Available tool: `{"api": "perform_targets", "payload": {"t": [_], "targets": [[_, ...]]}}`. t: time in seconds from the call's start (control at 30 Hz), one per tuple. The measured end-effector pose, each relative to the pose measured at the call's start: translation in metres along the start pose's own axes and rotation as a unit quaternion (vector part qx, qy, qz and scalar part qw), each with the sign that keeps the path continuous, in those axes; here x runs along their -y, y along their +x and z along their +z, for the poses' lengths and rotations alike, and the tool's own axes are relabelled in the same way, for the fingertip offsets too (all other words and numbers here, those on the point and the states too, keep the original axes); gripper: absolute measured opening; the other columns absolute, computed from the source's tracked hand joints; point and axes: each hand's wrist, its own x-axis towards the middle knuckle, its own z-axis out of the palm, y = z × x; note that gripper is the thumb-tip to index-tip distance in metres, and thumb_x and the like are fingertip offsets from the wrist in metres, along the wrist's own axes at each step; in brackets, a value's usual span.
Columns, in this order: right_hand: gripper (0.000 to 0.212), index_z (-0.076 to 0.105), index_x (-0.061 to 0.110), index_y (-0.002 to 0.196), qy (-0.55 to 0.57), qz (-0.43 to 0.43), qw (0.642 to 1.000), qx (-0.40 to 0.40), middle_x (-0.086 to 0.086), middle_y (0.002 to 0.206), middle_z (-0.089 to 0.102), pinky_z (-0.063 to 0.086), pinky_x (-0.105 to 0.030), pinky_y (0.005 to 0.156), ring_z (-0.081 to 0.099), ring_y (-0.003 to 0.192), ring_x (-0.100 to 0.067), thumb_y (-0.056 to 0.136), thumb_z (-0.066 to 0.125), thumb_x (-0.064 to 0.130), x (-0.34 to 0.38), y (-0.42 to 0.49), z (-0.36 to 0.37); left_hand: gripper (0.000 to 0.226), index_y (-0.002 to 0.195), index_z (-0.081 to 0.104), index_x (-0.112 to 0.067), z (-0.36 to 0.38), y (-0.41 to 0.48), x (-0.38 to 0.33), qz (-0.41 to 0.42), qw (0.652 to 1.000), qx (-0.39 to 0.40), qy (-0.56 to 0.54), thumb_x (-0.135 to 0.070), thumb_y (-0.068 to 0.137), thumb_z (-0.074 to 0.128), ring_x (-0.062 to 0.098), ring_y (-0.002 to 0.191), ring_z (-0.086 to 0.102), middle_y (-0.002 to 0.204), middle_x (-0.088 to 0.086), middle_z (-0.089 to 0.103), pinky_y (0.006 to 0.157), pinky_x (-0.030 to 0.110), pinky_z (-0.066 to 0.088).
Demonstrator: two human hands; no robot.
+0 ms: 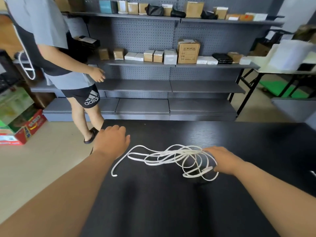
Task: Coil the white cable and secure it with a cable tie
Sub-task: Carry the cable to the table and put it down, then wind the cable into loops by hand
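My left fingers [118, 130] bend loosely downward and I see nothing in them. That left hand [112, 142] sits palm down at the table's [171, 202] far left corner, just beside the cable [177, 152]. My right fingers [207, 149] reach fairly straight onto the cable's right end and touch its loops. I cannot tell whether the right hand [224, 159] pinches the cable. The cable lies mid-table between my hands as a loose, sprawling tangle, its long axis running left to right. It is thin, white and smooth, with wide flattened loops on the left and tighter round ones on the right. One free end curls toward me at the left. The other, a small plug, lies by my right thumb. The tabletop is matt black with a fine wood grain.
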Motion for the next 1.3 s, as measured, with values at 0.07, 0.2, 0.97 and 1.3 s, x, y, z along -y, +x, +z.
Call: {"api": "perform_targets", "payload": {"t": [0.07,0.2,0.97,1.3], "targets": [[0.058,0.041,0.027,0.135,0.011,0.029,0.999,-0.025,0.003,0.137,0.046,0.037,-0.035,0.105,0.037,0.130,-0.023,0.082,0.062,0.018,-0.007,-0.007,-0.002,0.036,0.113,0.056,-0.015,-0.004,0.000,-0.001,0.004,1.000,-0.002,-0.001,-0.039,0.095,0.036,0.026,0.104,0.057,0.109,0.005,0.061,0.087,0.037,0.041],[0.060,0.034,0.024,0.142,0.028,0.047,0.996,-0.066,0.000,0.145,0.039,0.030,-0.031,0.109,0.033,0.134,-0.022,0.087,0.051,0.005,-0.010,-0.012,0.000,0.036,0.112,0.056,-0.015,-0.010,-0.001,-0.002,0.013,1.000,0.000,-0.003,-0.039,0.095,0.035,0.027,0.105,0.056,0.109,0.005,0.061,0.088,0.038,0.040],[0.033,0.056,0.025,0.123,0.120,-0.040,0.982,-0.143,0.006,0.127,0.054,0.040,-0.031,0.099,0.048,0.121,-0.016,0.090,0.053,0.022,0.105,0.007,0.029,0.036,0.111,0.057,-0.014,-0.017,-0.008,0.023,0.024,1.000,-0.018,-0.008,-0.037,0.096,0.035,0.027,0.102,0.056,0.108,0.005,0.062,0.087,0.037,0.040],[0.034,0.054,0.021,0.125,0.082,-0.095,0.990,-0.066,-0.001,0.129,0.053,0.040,-0.035,0.102,0.046,0.124,-0.021,0.092,0.051,0.027,0.167,0.022,0.062,0.033,0.106,0.058,-0.014,-0.006,-0.008,0.035,0.040,0.999,-0.020,-0.014,-0.036,0.096,0.036,0.025,0.096,0.057,0.100,0.004,0.063,0.084,0.037,0.042]]}}
